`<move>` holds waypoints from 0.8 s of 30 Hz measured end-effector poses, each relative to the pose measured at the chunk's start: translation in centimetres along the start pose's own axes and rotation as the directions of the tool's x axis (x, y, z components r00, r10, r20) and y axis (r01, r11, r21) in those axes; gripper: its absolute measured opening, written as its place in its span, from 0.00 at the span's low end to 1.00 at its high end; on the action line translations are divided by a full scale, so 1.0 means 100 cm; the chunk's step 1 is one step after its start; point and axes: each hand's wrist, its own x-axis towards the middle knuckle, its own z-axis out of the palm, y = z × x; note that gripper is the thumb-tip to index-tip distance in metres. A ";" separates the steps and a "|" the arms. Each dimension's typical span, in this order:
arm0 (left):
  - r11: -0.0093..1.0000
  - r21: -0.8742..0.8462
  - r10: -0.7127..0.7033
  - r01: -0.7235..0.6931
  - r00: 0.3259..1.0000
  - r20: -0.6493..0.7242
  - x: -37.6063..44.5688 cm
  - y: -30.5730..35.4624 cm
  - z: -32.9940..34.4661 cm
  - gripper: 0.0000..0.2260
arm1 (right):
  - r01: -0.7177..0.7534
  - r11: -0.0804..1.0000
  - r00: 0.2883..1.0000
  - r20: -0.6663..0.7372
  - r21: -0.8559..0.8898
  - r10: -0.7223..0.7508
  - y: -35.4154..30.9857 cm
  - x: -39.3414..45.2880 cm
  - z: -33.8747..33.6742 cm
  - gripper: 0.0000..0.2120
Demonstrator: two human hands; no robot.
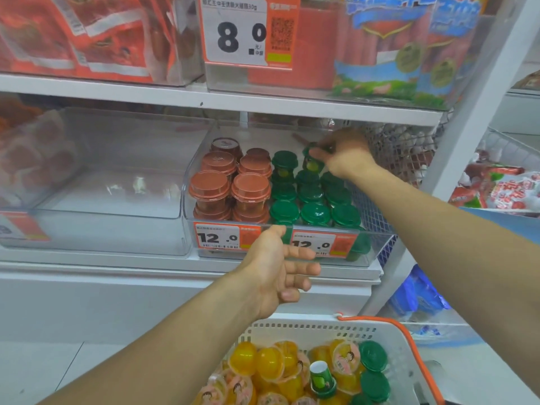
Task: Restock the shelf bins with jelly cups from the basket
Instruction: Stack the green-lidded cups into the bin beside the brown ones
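While the right hand [343, 154] pinches a green-lidded jelly cup [312, 159] over the clear shelf bin's [277, 229] rear green rows, left hand [280, 270] hangs empty, fingers relaxed, before the bin front. Basket [403, 355] below: yellow and green cups.

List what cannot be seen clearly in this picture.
Head view:
- Green-lidded cup: partly covered by the right hand pinching it.
- Right price tag: partly hidden by the left hand.
- Basket: cut off by the bottom edge.
- Left bin: contents blurred.
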 end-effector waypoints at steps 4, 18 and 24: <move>0.999 0.036 -0.008 0.008 1.000 0.008 0.004 -0.001 0.003 0.26 | -0.037 0.999 0.999 0.035 -0.034 0.038 0.007 0.022 0.017 0.14; 0.996 0.058 0.071 -0.066 0.993 -0.098 0.014 -0.007 -0.003 0.22 | -0.050 0.998 0.998 0.037 0.037 0.049 0.016 0.017 0.036 0.17; 0.955 0.272 0.163 -0.120 0.977 -0.140 0.016 -0.021 -0.001 0.13 | 0.136 0.981 0.990 -0.060 0.139 -0.129 -0.007 -0.036 -0.001 0.11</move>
